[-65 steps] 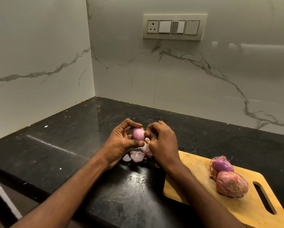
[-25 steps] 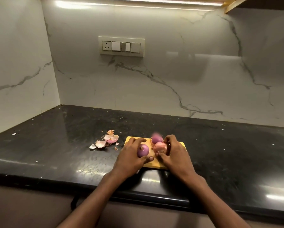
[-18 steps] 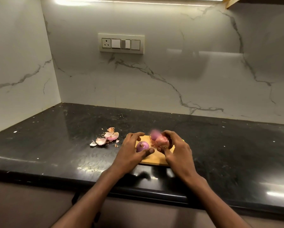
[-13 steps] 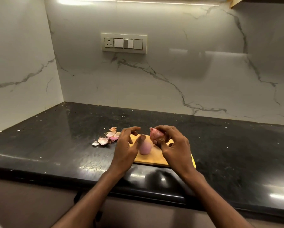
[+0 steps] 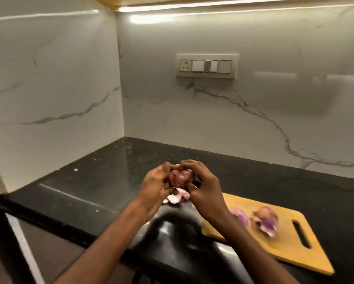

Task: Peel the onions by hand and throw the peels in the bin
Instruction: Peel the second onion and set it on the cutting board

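Note:
An unpeeled reddish onion [image 5: 179, 177] is held above the black counter [image 5: 85, 181] between both hands. My left hand [image 5: 155, 187] cups it from the left and my right hand [image 5: 202, 187] curls round it from the right, fingertips on its top. Just below the hands a small pile of pale pink peels [image 5: 177, 197] lies on the counter. On the wooden cutting board [image 5: 291, 249] to the right sit a peeled purple onion [image 5: 240, 215], partly behind my right wrist, and a partly skinned onion [image 5: 267, 221]. No bin is in view.
White marble walls meet in a corner behind the counter, with a switch and socket plate [image 5: 206, 66] on the back wall. The counter's front edge [image 5: 49, 220] runs across the lower left. Small crumbs dot the counter.
My left hand let go of the peeled onion on the board. My right hand lifted the unpeeled onion, and both hands now hold it to the left of the board, over the peel pile.

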Motion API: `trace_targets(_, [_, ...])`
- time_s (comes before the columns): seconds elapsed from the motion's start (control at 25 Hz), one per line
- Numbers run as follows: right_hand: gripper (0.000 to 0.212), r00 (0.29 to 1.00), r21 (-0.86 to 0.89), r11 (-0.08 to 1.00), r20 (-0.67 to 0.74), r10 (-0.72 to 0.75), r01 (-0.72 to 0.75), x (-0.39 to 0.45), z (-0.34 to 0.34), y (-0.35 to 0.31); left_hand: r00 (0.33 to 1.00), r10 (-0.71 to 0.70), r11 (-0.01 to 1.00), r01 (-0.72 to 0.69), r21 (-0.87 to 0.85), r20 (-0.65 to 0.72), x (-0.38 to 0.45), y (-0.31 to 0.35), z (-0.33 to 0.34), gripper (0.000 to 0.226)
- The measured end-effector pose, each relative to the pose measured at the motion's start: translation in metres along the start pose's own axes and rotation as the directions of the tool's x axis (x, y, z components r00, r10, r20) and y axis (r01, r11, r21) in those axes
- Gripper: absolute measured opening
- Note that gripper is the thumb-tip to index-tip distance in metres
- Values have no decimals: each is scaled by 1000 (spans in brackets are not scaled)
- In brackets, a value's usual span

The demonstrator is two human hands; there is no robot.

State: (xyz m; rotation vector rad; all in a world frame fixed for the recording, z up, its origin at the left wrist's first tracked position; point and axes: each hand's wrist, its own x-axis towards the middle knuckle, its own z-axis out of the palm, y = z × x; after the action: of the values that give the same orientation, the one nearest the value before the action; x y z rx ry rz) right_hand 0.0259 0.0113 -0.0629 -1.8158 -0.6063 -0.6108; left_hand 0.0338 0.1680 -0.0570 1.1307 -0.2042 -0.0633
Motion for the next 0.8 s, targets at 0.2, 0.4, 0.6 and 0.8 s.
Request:
trace_targets(0.2, [50,996,60,995,56,73,-77,41,30,33,995,0,994,11,-110,98,45,6,-38,50])
trace_targets(0.4, [46,993,49,992,42,110,-112,36,29,47,982,7,992,16,-122,191,63,-27,-36,46])
trace_targets(0.6, [52,981,99,977,-16,193,-191,27,36,34,981,61,998,-61,-5,184,58,-30,-44,46])
trace_targets(0.8, [29,987,-34,987,-26,157,-157,23,37,34,993,119,993,-119,27,-4,50,-24,-57,95])
